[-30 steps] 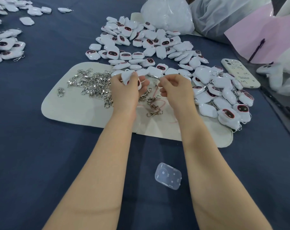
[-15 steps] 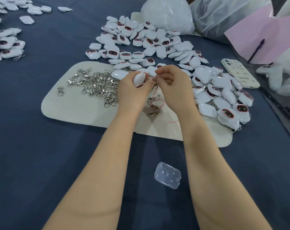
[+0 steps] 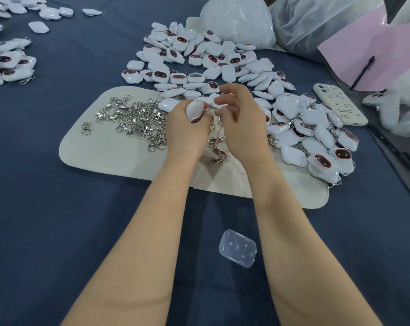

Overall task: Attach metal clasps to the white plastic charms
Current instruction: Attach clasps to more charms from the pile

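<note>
Both hands work on one white charm above the cream mat (image 3: 119, 158).
The left hand (image 3: 185, 134) grips the white charm (image 3: 194, 110), just beside the pile of metal clasps (image 3: 138, 117). The right hand (image 3: 244, 123) curls its fingers at the charm's edge; what it pinches cannot be told.

Right hand (image 3: 242, 123) has moved left over the last second. The gap to the left hand (image 3: 187, 130) has closed, and the fingertips now meet at the white charm (image 3: 194, 111). Charm has turned from flat under the left fingers to edge-up, dark face low. Metal clasp (image 3: 213, 118) no longer dangles free and is mostly hidden between the hands. Right index finger has lifted slightly.
</note>
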{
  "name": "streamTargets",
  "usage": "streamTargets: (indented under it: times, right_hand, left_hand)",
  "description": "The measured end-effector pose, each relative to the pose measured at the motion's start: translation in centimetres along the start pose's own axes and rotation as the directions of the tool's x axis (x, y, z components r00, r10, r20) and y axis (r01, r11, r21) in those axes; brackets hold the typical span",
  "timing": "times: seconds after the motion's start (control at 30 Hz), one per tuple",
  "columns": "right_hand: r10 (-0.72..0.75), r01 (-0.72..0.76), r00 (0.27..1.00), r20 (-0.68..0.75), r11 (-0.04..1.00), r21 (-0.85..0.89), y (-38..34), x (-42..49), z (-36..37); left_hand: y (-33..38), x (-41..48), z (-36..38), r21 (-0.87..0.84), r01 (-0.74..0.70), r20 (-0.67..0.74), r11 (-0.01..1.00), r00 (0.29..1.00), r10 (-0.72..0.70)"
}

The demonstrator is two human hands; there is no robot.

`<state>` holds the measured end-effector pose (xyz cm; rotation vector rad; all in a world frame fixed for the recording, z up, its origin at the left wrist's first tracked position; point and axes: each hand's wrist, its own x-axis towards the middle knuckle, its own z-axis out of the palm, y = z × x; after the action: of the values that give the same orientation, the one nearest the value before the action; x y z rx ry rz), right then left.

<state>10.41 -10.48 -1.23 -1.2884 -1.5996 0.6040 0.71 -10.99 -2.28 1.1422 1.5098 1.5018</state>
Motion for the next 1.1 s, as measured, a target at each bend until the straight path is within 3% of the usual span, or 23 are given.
streamTargets:
  times: [0.13,0.27,0.53,0.8,0.93,1.1]
  right_hand:
    - [0.114,-0.111,0.992,-0.06,0.992,0.062,0.09,0.26,-0.34]
    - [0.137,-0.14,0.99,0.046,0.986,0.085,-0.16,0.21,-0.2]
    - [0.046,-0.045,0.999,0.023,0.998,-0.034,-0.18,0.17,0.24]
    - [-0.035,0.041,0.999,0.032,0.977,-0.211,0.09,0.24,0.27]
    - [-0.066,0.07,0.997,0.03,0.986,-0.153,0.03,-0.01,0.38]
    - [0.091,-0.087,0.995,-0.04,0.992,0.09,-0.11,0.13,0.12]
  left_hand:
    - [-0.2,0.25,-0.11,-0.042,0.004,-0.045,0.999,0.999,-0.006]
    - [-0.11,0.16,-0.09,-0.095,0.001,-0.051,0.995,0.999,-0.006]
    - [-0.01,-0.27,0.18,0.092,-0.1,-0.003,0.991,0.995,0.1]
    - [0.06,-0.43,0.13,0.117,-0.12,0.003,0.986,0.993,0.12]
    - [0.06,-0.43,0.23,0.126,-0.127,0.004,0.984,0.992,0.127]
    - [-0.06,-0.17,0.01,0.012,-0.067,-0.015,0.998,0.998,0.067]
